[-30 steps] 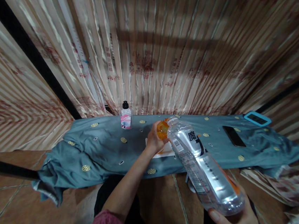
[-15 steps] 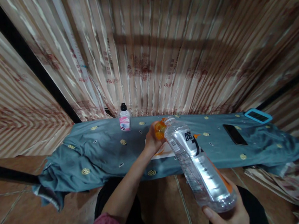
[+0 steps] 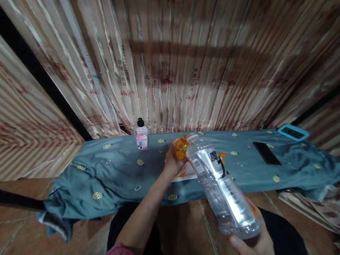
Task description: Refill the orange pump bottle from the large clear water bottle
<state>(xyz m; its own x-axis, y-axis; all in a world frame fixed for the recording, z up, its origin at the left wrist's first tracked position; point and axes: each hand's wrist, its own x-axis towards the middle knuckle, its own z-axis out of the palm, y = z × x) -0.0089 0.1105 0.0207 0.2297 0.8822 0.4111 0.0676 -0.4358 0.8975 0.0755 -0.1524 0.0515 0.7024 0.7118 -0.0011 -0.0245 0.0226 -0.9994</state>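
Observation:
My left hand (image 3: 173, 159) is closed around a small see-through orange container (image 3: 181, 147), whose exact kind I cannot make out. My right hand (image 3: 256, 241) holds a large clear plastic drink bottle (image 3: 220, 186) near its base. The bottle has a silver label with black lettering and some orange. It is tilted, its uncapped-looking neck up and left beside the orange container's rim. Whether the two touch I cannot tell. Below them, a white and orange sheet (image 3: 186, 174) on the cloth is partly hidden by my left arm and the bottle.
A grey-green patterned cloth (image 3: 120, 176) covers the low table. A small pink-labelled bottle with a black cap (image 3: 141, 136) stands at the back left. To the right lie a dark phone (image 3: 267, 153) and a blue-framed device (image 3: 293, 131). Pleated curtains (image 3: 164, 64) hang behind.
The base of the drink bottle and my right hand have shifted slightly left. My left hand and the orange container have hardly moved.

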